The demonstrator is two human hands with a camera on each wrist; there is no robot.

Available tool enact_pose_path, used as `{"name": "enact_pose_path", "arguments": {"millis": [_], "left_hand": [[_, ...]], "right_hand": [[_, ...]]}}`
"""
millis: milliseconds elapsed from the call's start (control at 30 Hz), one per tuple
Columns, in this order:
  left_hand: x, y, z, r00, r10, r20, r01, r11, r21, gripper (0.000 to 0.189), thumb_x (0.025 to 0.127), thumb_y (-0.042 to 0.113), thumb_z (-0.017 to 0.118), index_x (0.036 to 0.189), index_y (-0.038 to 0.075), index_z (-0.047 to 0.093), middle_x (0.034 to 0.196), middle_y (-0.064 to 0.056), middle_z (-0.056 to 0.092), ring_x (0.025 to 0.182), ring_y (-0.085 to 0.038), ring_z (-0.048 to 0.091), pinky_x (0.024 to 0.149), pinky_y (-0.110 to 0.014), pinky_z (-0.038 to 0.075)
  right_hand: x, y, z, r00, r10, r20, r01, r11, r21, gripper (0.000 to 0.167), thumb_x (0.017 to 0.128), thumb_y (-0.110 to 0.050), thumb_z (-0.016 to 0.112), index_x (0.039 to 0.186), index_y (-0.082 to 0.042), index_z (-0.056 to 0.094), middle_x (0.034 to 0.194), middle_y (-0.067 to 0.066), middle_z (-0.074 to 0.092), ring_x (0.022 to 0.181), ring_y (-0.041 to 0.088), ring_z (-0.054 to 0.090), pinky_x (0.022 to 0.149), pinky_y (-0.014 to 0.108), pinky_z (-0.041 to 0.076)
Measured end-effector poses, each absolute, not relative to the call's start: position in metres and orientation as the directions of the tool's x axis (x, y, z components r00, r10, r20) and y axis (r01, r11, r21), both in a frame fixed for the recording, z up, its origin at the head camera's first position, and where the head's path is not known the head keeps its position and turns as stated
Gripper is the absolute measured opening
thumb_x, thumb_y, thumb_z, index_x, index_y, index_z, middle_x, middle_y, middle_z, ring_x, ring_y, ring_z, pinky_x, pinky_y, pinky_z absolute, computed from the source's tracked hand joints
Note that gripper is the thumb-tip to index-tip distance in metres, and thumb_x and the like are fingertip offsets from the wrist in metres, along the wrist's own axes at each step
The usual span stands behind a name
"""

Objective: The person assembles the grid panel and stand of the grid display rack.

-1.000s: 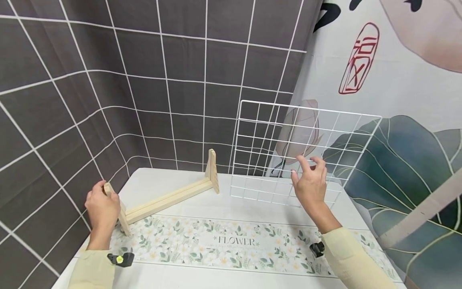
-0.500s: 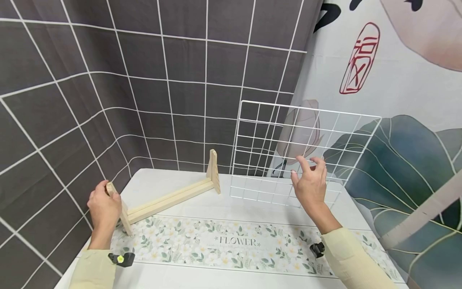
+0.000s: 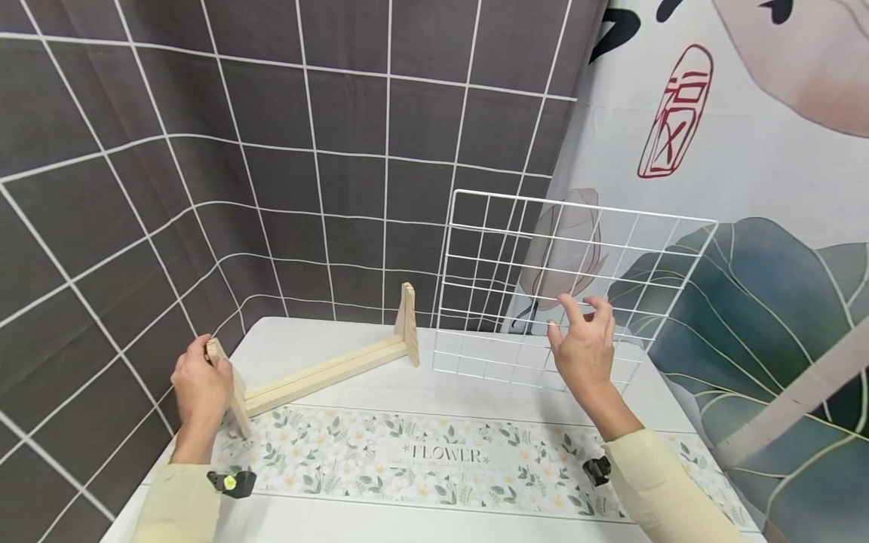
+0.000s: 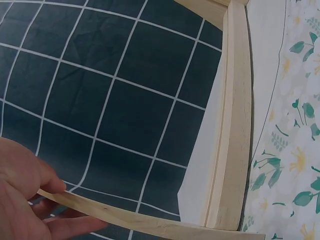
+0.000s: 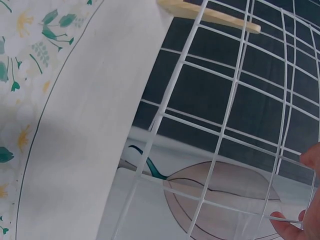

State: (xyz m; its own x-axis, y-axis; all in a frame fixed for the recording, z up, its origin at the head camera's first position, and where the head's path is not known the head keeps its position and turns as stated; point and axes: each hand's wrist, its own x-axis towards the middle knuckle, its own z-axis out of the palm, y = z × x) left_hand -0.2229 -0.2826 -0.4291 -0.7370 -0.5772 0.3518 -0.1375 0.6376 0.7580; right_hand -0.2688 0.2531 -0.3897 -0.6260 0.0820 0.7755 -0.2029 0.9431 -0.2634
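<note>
Wooden stand (image 3: 329, 373) shifted rightward, hands (image 3: 204, 382) (image 3: 584, 347) gripping it and the white grid (image 3: 545, 266), dark backdrop (image 3: 346, 113) behind

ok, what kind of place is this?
Probably a staged tabletop recording corner, though I can't be sure: a white table with a floral "FLOWER" strip, backed by a rippled dark grid-patterned sheet and a botanical-print hanging.

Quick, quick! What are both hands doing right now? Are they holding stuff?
Left hand: closed, holding one end of the wooden stand.
Right hand: closed, holding the white wire rack.
</note>
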Motion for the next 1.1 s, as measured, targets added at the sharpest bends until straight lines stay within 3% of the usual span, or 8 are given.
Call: {"name": "enact_pose_path", "arguments": {"millis": [600,1100], "left_hand": [[-0.24,-0.273,-0.431,-0.759,-0.471,0.45,-0.014,0.702,0.712,0.05,0.086,-0.003,0.057,0.136,-0.005,0.055,0.124,-0.036,0.061,0.119,-0.054,0.054,0.103,-0.063,0.041],[-0.261,-0.256,-0.431,-0.824,-0.398,0.402,0.005,0.705,0.709,0.051,0.09,0.0,0.055,0.141,-0.002,0.052,0.122,-0.036,0.059,0.116,-0.054,0.057,0.1,-0.062,0.046]], "right_hand": [[-0.27,0.251,-0.39,-0.632,0.084,0.77,-0.202,0.942,-0.268,0.045,0.088,-0.01,0.076,0.129,-0.015,0.059,0.134,0.025,0.041,0.106,0.042,0.053,0.067,0.054,0.051],[-0.269,0.252,-0.393,-0.643,0.089,0.76,-0.198,0.94,-0.277,0.044,0.088,-0.012,0.076,0.129,-0.015,0.06,0.134,0.026,0.042,0.105,0.041,0.053,0.067,0.054,0.051]]}}
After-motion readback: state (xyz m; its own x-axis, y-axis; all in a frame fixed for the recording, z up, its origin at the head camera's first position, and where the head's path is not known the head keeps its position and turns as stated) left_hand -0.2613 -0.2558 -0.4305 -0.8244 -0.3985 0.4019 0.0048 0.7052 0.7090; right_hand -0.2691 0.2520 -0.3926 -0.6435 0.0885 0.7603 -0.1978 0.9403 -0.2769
